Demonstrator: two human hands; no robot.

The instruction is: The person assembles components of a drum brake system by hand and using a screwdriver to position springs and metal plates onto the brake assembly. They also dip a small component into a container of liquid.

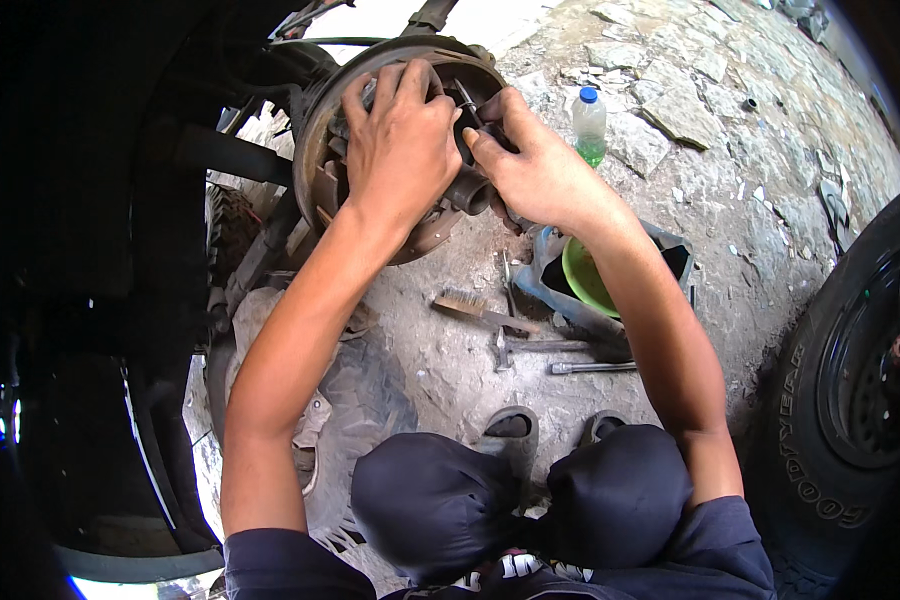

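Note:
A rusty drum brake assembly with a round backing plate is in front of me at the top. My left hand lies over its upper left part, fingers curled over the rim of the inner parts; what is under the fingertips is hidden. On the right side, my right hand grips a dark curved brake shoe, thumb and forefinger on it. A thin spring shows between the hands. Below them the round axle stub end sticks out toward me.
A wire brush, a hammer and a metal bar lie on the rough ground. Near them stands a cut blue container with a green bowl. A bottle stands beyond; a tyre is at right.

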